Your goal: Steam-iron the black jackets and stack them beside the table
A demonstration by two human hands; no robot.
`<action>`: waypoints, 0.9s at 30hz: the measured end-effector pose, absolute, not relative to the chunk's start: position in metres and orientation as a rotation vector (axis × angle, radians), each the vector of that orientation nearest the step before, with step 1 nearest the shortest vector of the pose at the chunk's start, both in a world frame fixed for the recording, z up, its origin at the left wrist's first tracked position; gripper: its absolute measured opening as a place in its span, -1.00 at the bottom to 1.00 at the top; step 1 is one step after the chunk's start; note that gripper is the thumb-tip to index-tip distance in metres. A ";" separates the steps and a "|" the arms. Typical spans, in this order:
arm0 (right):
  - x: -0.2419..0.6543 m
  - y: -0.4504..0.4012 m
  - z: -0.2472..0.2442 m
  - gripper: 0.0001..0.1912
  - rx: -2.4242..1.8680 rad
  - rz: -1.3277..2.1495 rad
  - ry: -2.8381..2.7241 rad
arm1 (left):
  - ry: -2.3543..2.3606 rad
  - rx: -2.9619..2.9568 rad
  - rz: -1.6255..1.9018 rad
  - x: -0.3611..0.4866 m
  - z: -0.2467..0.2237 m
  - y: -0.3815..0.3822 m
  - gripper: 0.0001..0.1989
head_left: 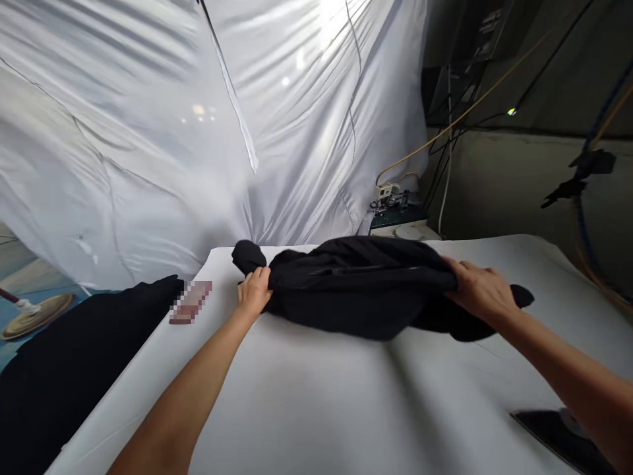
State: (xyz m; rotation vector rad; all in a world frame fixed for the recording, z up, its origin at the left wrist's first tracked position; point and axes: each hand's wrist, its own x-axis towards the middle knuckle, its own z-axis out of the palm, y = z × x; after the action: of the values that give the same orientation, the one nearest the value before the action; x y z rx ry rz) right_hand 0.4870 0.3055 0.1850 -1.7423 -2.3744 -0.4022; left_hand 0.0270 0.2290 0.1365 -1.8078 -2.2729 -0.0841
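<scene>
A black garment (346,290) is stretched between my two hands above the white-covered table (316,402). My left hand (254,290) is closed on its left end, with a dark bunched part sticking out beyond the fingers. At the garment's right end, my right hand (479,290) grips the cloth, thumb side inward, and another dark end shows past the wrist. The cloth sags in folds between the hands, and its lower edge is slightly blurred.
An iron (564,435) lies at the lower right, partly behind my right forearm. Black cloth (93,349) hangs along the table's left edge, near a pixelated reddish patch (192,302). White sheeting (297,119) hangs behind. Cables and a cord hang at right.
</scene>
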 end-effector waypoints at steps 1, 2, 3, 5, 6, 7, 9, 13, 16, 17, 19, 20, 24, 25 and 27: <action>0.492 0.308 0.190 -0.46 -1.742 -0.500 -2.306 | -2.235 -1.774 -0.130 0.034 0.139 0.236 -0.79; 0.497 0.309 0.190 -0.44 -1.740 -0.573 -2.259 | -2.205 -1.760 -0.146 0.040 0.138 0.240 -0.80; 0.502 0.307 0.184 -0.43 -1.738 -0.623 -2.237 | -2.189 -1.762 -0.135 0.046 0.134 0.242 -0.80; 0.511 0.300 0.159 -0.38 -1.739 -0.660 -2.257 | -2.205 -1.834 -0.032 0.056 0.115 0.240 -0.76; 0.515 0.293 0.142 -0.33 -1.752 -0.643 -2.302 | -2.236 -1.906 0.060 0.059 0.103 0.235 -0.72; 0.518 0.286 0.125 -0.28 -1.766 -0.609 -2.358 | -2.277 -1.984 0.166 0.062 0.092 0.229 -0.68; 0.523 0.269 0.095 -0.22 -1.784 -0.567 -2.419 | -2.342 -2.071 0.308 0.065 0.074 0.213 -0.57; 0.520 0.238 0.080 -0.22 -1.700 -0.662 -2.298 | -2.172 -2.054 0.112 0.070 0.064 0.182 -0.46; 0.509 0.224 0.092 -0.29 -1.612 -0.654 -2.279 | -1.867 -2.357 0.079 0.079 0.066 0.168 -0.45; 0.506 0.220 0.094 -0.34 -1.589 -0.640 -2.292 | -1.827 -2.449 0.121 0.083 0.065 0.165 -0.42; 0.500 0.214 0.093 -0.43 -1.524 -0.595 -2.379 | -1.904 -2.511 0.227 0.091 0.059 0.162 -0.36; 0.498 0.212 0.089 -0.46 -1.492 -0.569 -2.441 | -1.985 -2.482 0.273 0.094 0.054 0.162 -0.35; 0.494 0.214 0.056 -0.43 -1.486 -0.552 -2.591 | -2.138 -2.273 0.358 0.099 0.031 0.176 -0.37; 0.492 0.219 0.046 -0.43 -1.529 -0.570 -2.581 | -2.151 -2.236 0.372 0.098 0.026 0.183 -0.40; 0.486 0.232 0.030 -0.42 -1.621 -0.583 -2.555 | -2.209 -2.164 0.378 0.096 0.018 0.204 -0.47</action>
State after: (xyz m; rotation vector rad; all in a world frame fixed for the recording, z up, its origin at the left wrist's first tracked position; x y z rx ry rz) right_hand 0.4856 0.2317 0.0305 -1.6206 -2.5552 -0.5831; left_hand 0.0961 0.2040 0.0185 -2.1640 -2.2090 0.3784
